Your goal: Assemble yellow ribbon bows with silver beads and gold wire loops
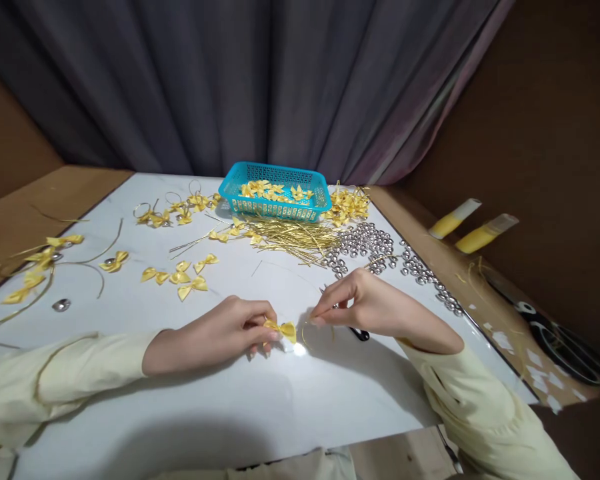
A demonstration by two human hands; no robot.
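Two pale yellow sleeves lay nearest the camera, resting on the white table top [260,413]. The left hand [215,337] lay low on the surface and pinched a small yellow satin bow [283,329] between thumb and fingertips, the bow sitting just above the table near its front centre. The right hand [367,303] was raised slightly to the right of the bow, thumb and forefinger closed on a thin gold wire [305,331] that curved toward the bow. A dark tool [360,333] lay on the table under that hand; its type could not be told.

Beyond the hands, loose yellow bows [180,275] lay to the left. A pile of gold wires [290,237] sat in front of a turquoise basket [275,208] containing more bows. Silver bells [375,243] were heaped to the right. Black scissors [560,337] lay on the brown surface at far right.
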